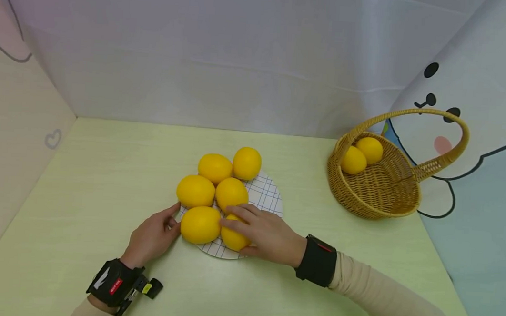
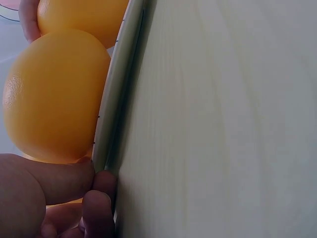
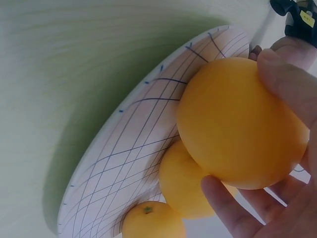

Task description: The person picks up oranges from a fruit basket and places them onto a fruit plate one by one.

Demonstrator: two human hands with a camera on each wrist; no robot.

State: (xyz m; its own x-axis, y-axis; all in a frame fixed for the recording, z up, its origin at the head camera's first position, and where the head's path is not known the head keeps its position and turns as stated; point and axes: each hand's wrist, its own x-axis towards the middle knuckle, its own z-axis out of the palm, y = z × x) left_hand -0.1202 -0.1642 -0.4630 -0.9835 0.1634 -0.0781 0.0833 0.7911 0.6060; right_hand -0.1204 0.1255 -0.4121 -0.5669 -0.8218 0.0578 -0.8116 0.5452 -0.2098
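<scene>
A round white plate with a blue grid pattern lies on the table and bears several yellow-orange oranges. At its near left edge, my left hand pinches the rim between thumb and fingers, right beside the front left orange. My right hand curls over the front right orange and grips it; in the right wrist view this orange sits between thumb and fingers. Past it, another orange shows a small green stem end.
A wicker basket with a tall arched handle stands at the back right, holding two oranges. White cloth hangs behind the table, and printed cloth panels border its sides.
</scene>
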